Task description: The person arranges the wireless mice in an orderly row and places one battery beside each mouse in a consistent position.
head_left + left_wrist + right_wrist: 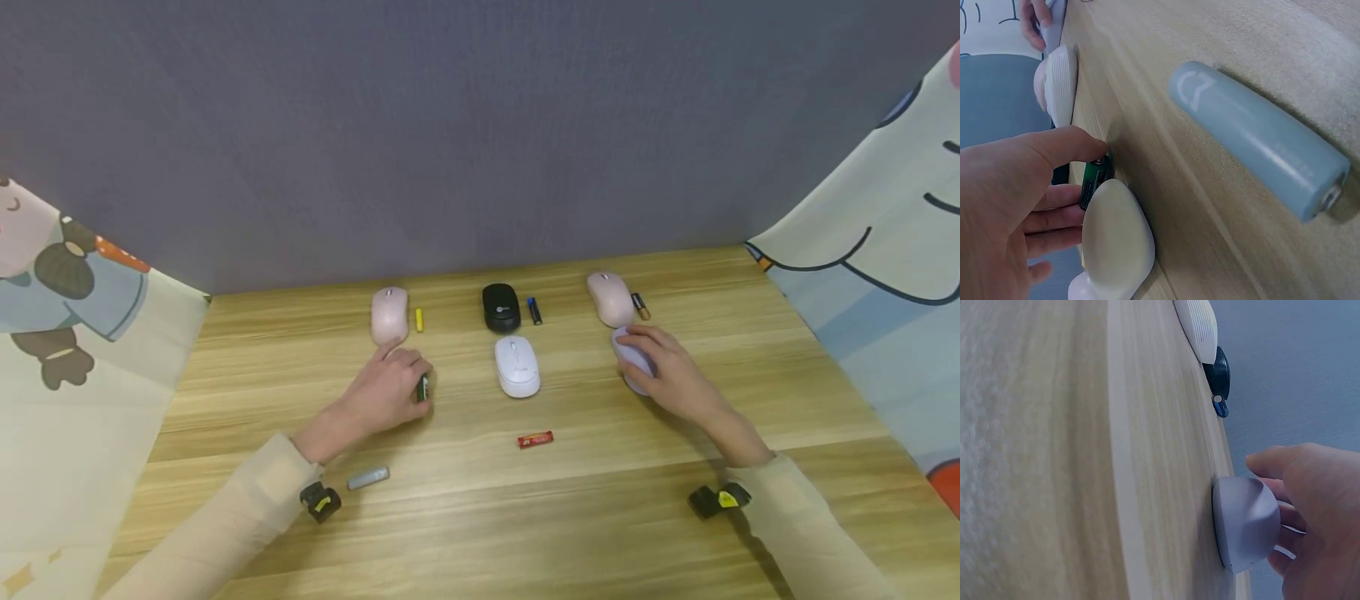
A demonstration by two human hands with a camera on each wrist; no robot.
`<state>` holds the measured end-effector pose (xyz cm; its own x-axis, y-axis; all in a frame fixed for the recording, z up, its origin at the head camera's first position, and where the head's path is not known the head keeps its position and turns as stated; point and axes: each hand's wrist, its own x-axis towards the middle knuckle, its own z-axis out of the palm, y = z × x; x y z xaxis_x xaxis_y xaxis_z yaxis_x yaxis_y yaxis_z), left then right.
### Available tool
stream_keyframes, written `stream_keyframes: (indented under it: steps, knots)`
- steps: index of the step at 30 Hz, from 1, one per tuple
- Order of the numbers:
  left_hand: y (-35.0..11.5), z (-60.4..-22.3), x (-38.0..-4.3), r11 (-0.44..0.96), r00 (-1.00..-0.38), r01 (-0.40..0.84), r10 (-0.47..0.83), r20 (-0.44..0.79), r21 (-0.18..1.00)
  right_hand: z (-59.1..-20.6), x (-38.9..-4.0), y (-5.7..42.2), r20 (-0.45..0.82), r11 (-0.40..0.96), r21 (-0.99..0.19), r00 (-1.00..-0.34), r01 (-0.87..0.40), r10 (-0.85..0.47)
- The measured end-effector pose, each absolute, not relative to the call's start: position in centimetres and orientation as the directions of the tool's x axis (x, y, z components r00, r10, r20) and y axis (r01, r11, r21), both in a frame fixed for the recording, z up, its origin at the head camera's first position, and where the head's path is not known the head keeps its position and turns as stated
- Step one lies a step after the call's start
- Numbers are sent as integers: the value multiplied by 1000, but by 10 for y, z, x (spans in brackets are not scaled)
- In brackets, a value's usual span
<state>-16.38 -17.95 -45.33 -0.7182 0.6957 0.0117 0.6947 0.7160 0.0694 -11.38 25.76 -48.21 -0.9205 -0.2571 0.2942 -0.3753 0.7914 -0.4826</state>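
My left hand [386, 387] pinches a dark green battery [1096, 178] between thumb and fingers, low over the table. Right beside that battery in the left wrist view is a cream-coloured computer mouse [1119, 240], which the hand mostly covers from above. A pink mouse [390, 312] lies just beyond the left hand, with a yellow battery [419, 320] at its right. My right hand [678, 379] grips a lavender mouse [1247, 522] on the table, thumb on one side and fingers on the other. Beyond it are a second pink mouse [611, 298] and a black-and-copper battery [641, 306].
In the middle, a black mouse [501, 307] has a blue-and-black battery [534, 311] beside it, and a white mouse [517, 367] lies in front. Nearer are a red battery [535, 439] and a grey-blue battery [368, 477]. A grey partition [480, 142] borders the table's back edge.
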Motion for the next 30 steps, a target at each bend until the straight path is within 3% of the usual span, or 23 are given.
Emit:
stream_keyframes:
  steps: [30]
  knots:
    - [-181, -452, -162, 731, -731, 678, 681, -33, 81, -482, -113, 257, 298, 787, -489, -920, -376, -255]
